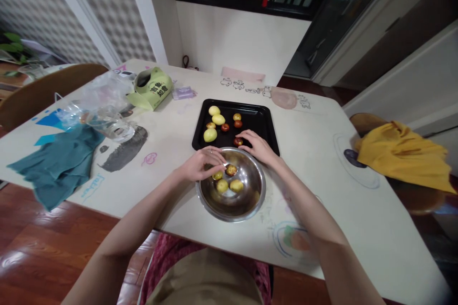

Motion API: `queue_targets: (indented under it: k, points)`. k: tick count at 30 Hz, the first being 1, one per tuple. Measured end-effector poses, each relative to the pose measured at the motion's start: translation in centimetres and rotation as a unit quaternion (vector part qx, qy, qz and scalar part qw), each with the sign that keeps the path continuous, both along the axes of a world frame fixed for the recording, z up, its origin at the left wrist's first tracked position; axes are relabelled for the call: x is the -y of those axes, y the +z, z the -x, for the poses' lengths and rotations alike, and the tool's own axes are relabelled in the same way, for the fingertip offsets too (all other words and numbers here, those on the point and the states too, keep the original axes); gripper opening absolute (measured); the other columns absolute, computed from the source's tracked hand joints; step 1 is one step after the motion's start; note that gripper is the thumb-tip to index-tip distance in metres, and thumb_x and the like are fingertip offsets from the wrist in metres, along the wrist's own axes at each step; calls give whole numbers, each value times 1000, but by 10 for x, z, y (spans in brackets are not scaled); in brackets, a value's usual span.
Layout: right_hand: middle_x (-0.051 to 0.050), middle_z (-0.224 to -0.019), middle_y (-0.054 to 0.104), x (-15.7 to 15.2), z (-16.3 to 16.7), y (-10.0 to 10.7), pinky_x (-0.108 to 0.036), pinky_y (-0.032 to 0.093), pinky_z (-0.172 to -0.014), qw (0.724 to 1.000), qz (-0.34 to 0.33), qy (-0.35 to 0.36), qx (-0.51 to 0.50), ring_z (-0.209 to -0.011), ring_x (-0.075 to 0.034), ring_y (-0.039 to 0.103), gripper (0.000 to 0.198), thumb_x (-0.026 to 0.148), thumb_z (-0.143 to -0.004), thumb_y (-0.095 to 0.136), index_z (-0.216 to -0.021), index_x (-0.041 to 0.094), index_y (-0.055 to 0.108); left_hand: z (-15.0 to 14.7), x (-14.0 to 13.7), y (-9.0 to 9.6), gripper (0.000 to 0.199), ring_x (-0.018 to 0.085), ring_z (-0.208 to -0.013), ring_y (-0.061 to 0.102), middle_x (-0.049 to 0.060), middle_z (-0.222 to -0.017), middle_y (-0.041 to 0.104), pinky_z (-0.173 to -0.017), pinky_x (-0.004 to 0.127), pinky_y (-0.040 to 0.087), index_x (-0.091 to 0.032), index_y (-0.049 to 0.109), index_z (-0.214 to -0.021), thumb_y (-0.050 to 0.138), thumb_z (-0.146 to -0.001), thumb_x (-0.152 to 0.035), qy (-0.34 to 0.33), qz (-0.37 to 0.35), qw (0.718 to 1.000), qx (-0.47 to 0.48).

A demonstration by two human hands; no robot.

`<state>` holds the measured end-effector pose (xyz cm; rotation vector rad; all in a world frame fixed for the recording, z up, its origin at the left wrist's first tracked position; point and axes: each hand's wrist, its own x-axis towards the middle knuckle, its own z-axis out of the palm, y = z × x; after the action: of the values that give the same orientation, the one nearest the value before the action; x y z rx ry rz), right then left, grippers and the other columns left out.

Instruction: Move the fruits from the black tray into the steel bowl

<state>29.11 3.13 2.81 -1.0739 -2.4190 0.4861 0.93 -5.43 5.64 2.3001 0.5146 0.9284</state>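
A round steel bowl (246, 207) stands near the table's front edge and has several small yellow-green fruits (222, 186) inside. My left hand (205, 163) is over its left rim, thumb and fingers apart above a brownish-yellow fruit (231, 170). Just behind the bowl lies a black baking tray (255, 116). My right hand (259, 147) reaches over the bowl's far right rim to the tray, with thumb and fingertips around a small dark red tomato (238, 141). Larger pale yellow-green fruits (210, 135) and small red tomatoes (225, 127) rest on the tray's left and middle.
On the left of the white table (168, 138) are a teal cloth (67, 162), a clear glass jug (110, 124), plastic bags (103, 88) and a green paper bag (152, 88). A purple packet (184, 93) lies behind. At right, a yellow garment (404, 152) covers a chair.
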Motion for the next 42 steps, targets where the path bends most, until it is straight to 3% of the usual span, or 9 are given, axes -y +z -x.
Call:
queue_targets:
  k: [8,13,19,24,28,31,34,38,42]
  points:
    - [-10,-124,73,-2,-1,0,-46,59,-95,999,47,9,-21,-107,-28,69,37,26,-94,71,-131,25,69,0,-1,1,28,22,-99,79,6,-90,84,-112,42,48,-19,79,-86,59,-106,-25,-3,0,1000,-10]
    - [-9,-126,75,-3,-1,-1,-44,56,-100,997,43,46,-43,-114,-28,69,36,24,-95,69,-131,26,71,1,-1,1,30,22,-100,79,6,-91,84,-113,44,48,-19,78,-86,58,-107,-27,-2,1,1000,-20]
    - [-8,-109,72,-5,-1,-1,-34,55,-78,998,32,20,-56,-88,-22,65,29,25,-90,72,-118,21,68,1,0,2,32,22,-100,80,7,-90,84,-113,44,49,-19,79,-86,57,-107,-29,1,0,1000,-26]
    - [-10,-119,67,6,-3,18,-41,58,-90,997,-22,31,-64,-103,-26,65,39,21,-94,63,-133,23,64,1,0,3,32,23,-100,80,7,-91,84,-114,45,49,-19,80,-88,57,-108,-30,2,5,1000,-28]
    - [-10,-122,65,38,-5,48,-44,57,-100,995,-49,50,-67,-115,-27,65,33,24,-100,61,-132,26,67,0,0,2,30,23,-99,80,7,-90,84,-112,44,50,-19,80,-88,58,-107,-28,0,4,1000,-19]
    - [-10,-125,66,69,-6,68,-43,57,-101,994,-26,100,-35,-117,-27,65,30,22,-102,59,-131,26,68,0,0,2,28,23,-99,80,7,-92,84,-112,43,50,-19,80,-90,59,-106,-27,-3,7,1000,-17]
    - [-9,-127,69,91,-3,79,-39,57,-98,986,40,155,48,-115,-25,67,31,14,-100,59,-127,26,69,1,-1,1,28,23,-100,80,7,-93,84,-113,43,49,-20,80,-89,59,-106,-26,-4,6,1000,-19]
    - [-8,-122,71,101,4,80,-35,56,-90,968,104,161,160,-108,-24,71,33,3,-93,64,-118,23,72,2,-2,1,29,22,-99,80,7,-91,84,-114,43,49,-19,79,-86,58,-106,-26,-4,-6,1000,-25]
    - [-8,-116,71,100,11,76,-34,54,-88,962,104,156,197,-107,-25,71,28,2,-92,64,-110,21,73,1,-2,2,30,22,-98,80,7,-91,84,-113,43,49,-19,78,-86,58,-106,-26,-2,-13,1000,-29]
